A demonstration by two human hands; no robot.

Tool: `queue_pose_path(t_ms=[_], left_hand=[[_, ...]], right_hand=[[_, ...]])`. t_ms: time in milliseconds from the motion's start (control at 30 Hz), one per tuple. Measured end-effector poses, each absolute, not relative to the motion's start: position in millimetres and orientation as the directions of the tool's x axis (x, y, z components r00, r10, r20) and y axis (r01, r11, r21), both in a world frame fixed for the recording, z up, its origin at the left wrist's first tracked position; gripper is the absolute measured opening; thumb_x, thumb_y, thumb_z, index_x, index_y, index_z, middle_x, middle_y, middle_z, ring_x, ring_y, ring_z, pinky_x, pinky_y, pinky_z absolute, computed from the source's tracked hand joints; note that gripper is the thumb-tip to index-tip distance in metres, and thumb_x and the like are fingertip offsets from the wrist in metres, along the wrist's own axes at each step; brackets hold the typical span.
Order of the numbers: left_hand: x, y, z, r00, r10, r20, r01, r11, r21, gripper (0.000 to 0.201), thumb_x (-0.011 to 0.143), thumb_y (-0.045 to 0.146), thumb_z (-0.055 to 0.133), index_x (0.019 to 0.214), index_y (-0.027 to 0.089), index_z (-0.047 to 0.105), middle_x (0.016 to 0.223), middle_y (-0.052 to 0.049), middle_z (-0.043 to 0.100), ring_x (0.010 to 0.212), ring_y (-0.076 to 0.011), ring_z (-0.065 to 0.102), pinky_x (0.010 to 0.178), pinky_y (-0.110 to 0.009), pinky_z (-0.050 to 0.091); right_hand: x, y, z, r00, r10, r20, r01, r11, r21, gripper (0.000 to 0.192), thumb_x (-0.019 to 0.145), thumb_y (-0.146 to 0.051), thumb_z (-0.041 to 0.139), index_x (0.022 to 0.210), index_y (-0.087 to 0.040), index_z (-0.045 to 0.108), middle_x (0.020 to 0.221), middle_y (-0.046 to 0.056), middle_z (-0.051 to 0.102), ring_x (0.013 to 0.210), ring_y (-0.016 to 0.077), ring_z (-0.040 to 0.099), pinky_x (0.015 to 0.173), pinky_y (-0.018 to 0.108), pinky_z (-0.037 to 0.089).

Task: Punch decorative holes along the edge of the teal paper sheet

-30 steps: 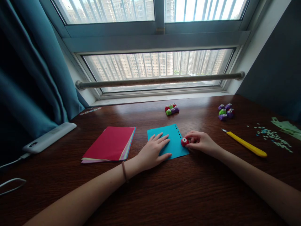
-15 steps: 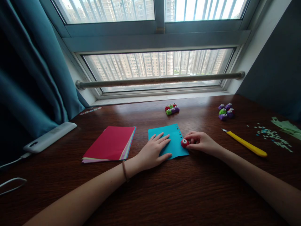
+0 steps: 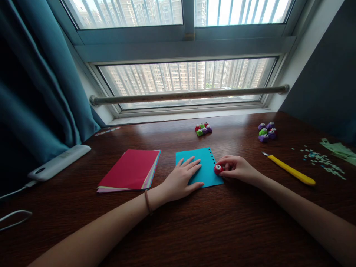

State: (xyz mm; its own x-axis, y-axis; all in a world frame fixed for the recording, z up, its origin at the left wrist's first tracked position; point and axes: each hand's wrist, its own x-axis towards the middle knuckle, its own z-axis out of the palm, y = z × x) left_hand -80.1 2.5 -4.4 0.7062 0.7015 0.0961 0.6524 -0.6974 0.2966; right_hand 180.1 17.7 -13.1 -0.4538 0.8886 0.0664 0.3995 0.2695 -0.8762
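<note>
Home room: wood desk [image 3: 194, 230] by window [image 3: 186, 79] w/ curtain [image 3: 36, 92], high-rise view.

Head view, angled down over desk [image 3: 194, 230], window-facing.

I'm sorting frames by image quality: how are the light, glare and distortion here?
Head view: strong backlight from the window, its upper panes blown out; pale glare streaks the far table; the curtain sinks into shadow; wide-angle bending at the edges; hands and blue paper stay sharp.
</note>
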Motion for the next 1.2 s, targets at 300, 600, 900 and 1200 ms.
queue_pose_path(t_ms=[300, 600, 900, 1200], left_hand=[[-79, 3, -5, 0.711, 0.696, 0.101, 0.646, -0.703, 0.296, 0.058, 0.085, 0.051, 0.047, 0.134, 0.022, 0.036, 0.143, -0.008, 0.032, 0.134, -0.0276, 0.02, 0.107, -0.052, 0.015], [-79, 1, -3, 0.71, 0.691, 0.134, 0.643, -0.714, 0.276, 0.056, 0.085, 0.051, 0.047, 0.132, 0.021, 0.039, 0.143, -0.009, 0.03, 0.134, -0.0285, 0.02, 0.107, -0.053, 0.016], [-76, -8, 1, 0.75, 0.566, 0.342, 0.581, -0.811, 0.067, 0.052, 0.09, 0.037, 0.043, 0.135, 0.013, 0.032, 0.143, -0.012, 0.029, 0.135, -0.0259, 0.019, 0.11, -0.048, 0.017], [-38, -6, 22, 0.616, 0.675, 0.405, 0.574, -0.737, 0.356, 0.04, 0.09, 0.03, 0.043, 0.126, 0.011, 0.043, 0.131, -0.013, 0.046, 0.125, -0.0212, 0.039, 0.105, -0.037, 0.034]], right_hand=[[179, 16, -15, -0.438, 0.894, 0.096, 0.433, 0.303, -0.849, 0.031, 0.071, -0.036, 0.068, 0.094, -0.016, 0.068, 0.089, 0.005, 0.059, 0.063, 0.011, 0.049, 0.056, 0.022, 0.041], [179, 16, -14, -0.431, 0.897, 0.097, 0.425, 0.297, -0.855, 0.036, 0.067, -0.038, 0.07, 0.096, -0.016, 0.066, 0.089, 0.005, 0.06, 0.063, 0.0112, 0.05, 0.055, 0.023, 0.043], [171, -7, -6, -0.437, 0.825, 0.359, 0.699, 0.563, -0.441, 0.051, 0.083, -0.047, 0.051, 0.127, -0.02, 0.047, 0.12, 0.011, 0.05, 0.069, 0.0162, 0.058, 0.064, 0.03, 0.047], [177, 13, -21, -0.09, 0.928, 0.362, 0.607, 0.34, -0.719, 0.034, 0.086, -0.039, 0.046, 0.107, -0.015, 0.058, 0.11, 0.01, 0.059, 0.096, 0.0225, 0.057, 0.084, 0.034, 0.045]])
